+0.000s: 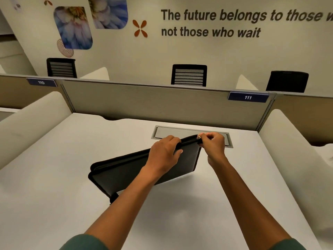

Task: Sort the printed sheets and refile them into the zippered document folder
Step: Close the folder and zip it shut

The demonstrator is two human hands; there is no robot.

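**Folder propped on desk, both hands at its top edge**

Head view:
- Black zippered document folder [126, 170] sits mid-desk on the white desk [54, 186], tilted up: far/right corner raised, near-left corner down on the surface. Looks closed along the visible edges; no loose sheets visible.
- Left hand [164, 156] grips the folder's upper edge, fingers curled over the top, thumb on the near face. Clamped on the folder.
- Right hand [213, 146] is at the raised top-right corner, fingertips pinched together on the small metal zipper pull [198, 137]. Rest of the fingers curled in.
- Both forearms reach in from the bottom of frame; green sleeves at the edges.
- Grey cable hatch [180, 132] recessed in the desk just behind the folder; the right hand overlaps its right part.
- Beige partition [153, 103] along the back of the desk, with number plates "110" [41, 82] and "111" [248, 97].
- Three black chair backs beyond the partition, middle one [188, 75] straight ahead.
- Wall behind has flower prints and lettering, partly cut off at the right.
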